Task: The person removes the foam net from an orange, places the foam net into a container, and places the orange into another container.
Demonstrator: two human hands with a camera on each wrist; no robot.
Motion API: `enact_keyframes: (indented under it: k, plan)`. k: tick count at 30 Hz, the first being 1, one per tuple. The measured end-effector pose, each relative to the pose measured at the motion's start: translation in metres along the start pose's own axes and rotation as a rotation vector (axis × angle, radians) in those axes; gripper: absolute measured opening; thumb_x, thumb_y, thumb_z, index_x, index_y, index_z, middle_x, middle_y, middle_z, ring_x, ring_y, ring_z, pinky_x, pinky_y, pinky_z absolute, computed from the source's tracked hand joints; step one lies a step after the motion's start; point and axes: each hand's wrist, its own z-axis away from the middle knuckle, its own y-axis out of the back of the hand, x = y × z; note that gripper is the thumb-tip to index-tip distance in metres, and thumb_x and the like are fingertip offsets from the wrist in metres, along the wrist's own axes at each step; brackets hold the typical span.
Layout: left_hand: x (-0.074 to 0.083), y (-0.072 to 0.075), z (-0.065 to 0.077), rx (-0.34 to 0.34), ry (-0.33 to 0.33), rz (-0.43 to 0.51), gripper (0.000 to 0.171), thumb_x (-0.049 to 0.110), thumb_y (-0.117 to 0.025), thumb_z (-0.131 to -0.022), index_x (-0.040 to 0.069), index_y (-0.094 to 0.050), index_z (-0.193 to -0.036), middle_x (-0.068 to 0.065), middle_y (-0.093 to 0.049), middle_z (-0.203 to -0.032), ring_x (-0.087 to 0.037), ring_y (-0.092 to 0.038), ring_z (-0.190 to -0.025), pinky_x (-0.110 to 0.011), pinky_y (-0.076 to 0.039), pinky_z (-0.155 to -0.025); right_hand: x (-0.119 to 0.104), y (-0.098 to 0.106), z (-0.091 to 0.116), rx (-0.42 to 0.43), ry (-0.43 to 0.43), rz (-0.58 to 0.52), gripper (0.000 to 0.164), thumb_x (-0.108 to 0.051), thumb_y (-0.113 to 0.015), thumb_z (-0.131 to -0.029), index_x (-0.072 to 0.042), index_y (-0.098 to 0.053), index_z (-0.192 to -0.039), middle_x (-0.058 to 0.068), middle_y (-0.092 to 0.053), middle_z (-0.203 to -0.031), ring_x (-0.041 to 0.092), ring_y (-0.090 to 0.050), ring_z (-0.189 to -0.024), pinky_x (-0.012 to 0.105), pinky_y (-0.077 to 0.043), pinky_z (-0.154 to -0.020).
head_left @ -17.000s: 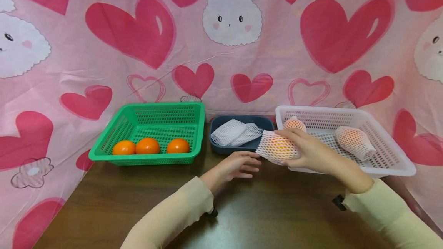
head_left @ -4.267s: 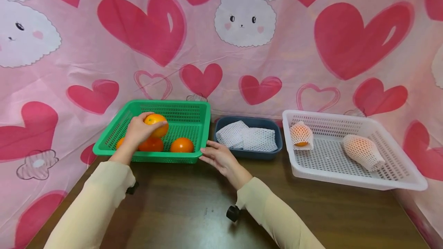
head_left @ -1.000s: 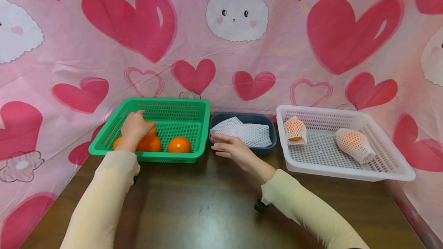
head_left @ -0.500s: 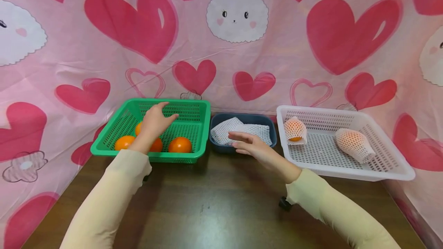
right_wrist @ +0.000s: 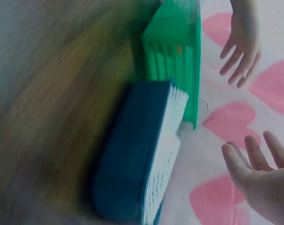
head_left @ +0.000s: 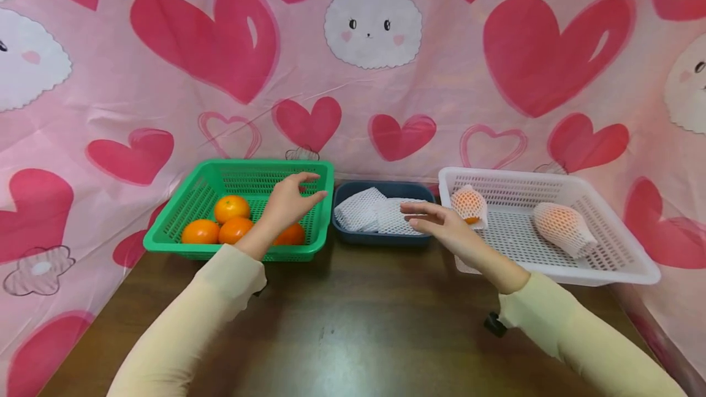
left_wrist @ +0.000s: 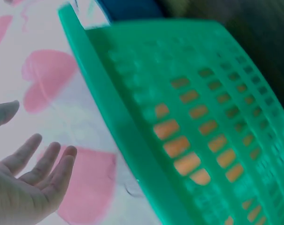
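Observation:
My left hand (head_left: 289,204) hovers above the right part of the green basket (head_left: 160,249), fingers apart and holding nothing. Several bare oranges (head_left: 231,208) sit in that basket, one of them behind the front row; my forearm partly covers another. My right hand (head_left: 449,231), likewise bare of any object, is in the air between the dark blue tray (head_left: 364,239) and the white basket (head_left: 551,274). White foam net sleeves (head_left: 358,210) lie in the tray. Inside the white basket are two net-wrapped oranges (head_left: 561,226), the left one with some bare peel showing.
A brown wooden table (head_left: 342,329) carries all the containers in a row. Behind them hangs a pink cloth (head_left: 375,94) with hearts and rabbits, close to their back edges.
A net-wrapped orange was in my right hand at first. Later my left hand gripped a bare orange, now lying in the green basket. Both hands have since moved right.

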Motion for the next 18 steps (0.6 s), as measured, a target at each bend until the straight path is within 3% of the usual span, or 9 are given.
enact_keyframes:
  k: [4, 9, 16, 18]
  plan:
    - [0.011, -0.013, 0.005, -0.028, -0.028, 0.067, 0.051, 0.031, -0.072, -0.097, 0.009, -0.06, -0.142, -0.013, -0.058, -0.141, -0.033, -0.058, -0.123, -0.047, -0.056, -0.09, 0.002, 0.018, 0.006, 0.066, 0.002, 0.037, 0.047, -0.019, -0.059, -0.104, 0.005, -0.052, -0.145, 0.023, -0.055, -0.144, 0.032, -0.055, -0.132, 0.023, -0.047, -0.1]
    - [0.022, -0.031, 0.008, -0.039, -0.061, 0.14, 0.045, 0.029, -0.073, -0.096, 0.009, -0.065, -0.137, -0.012, -0.063, -0.136, -0.033, -0.061, -0.119, -0.045, -0.058, -0.085, 0.008, 0.043, 0.01, 0.15, 0.032, 0.063, 0.048, -0.019, -0.058, -0.105, 0.007, -0.051, -0.144, 0.024, -0.054, -0.143, 0.011, -0.062, -0.12, 0.028, -0.052, -0.096]
    - [0.031, -0.06, 0.01, -0.045, -0.061, 0.258, 0.04, 0.025, -0.074, -0.096, 0.007, -0.069, -0.131, -0.013, -0.068, -0.126, -0.03, -0.067, -0.109, -0.041, -0.059, -0.084, 0.022, 0.075, 0.013, 0.243, 0.027, 0.019, 0.05, -0.019, -0.056, -0.106, 0.011, -0.046, -0.145, -0.011, -0.064, -0.122, -0.001, -0.063, -0.11, 0.022, -0.054, -0.09]
    - [0.036, -0.068, 0.01, -0.055, -0.064, 0.326, 0.039, 0.024, -0.073, -0.097, 0.005, -0.069, -0.131, -0.014, -0.069, -0.125, -0.031, -0.068, -0.108, -0.042, -0.058, -0.086, 0.025, 0.082, 0.013, 0.273, 0.031, -0.006, 0.052, -0.02, -0.057, -0.107, 0.013, -0.044, -0.145, -0.013, -0.064, -0.119, 0.0, -0.063, -0.109, 0.02, -0.051, -0.093]
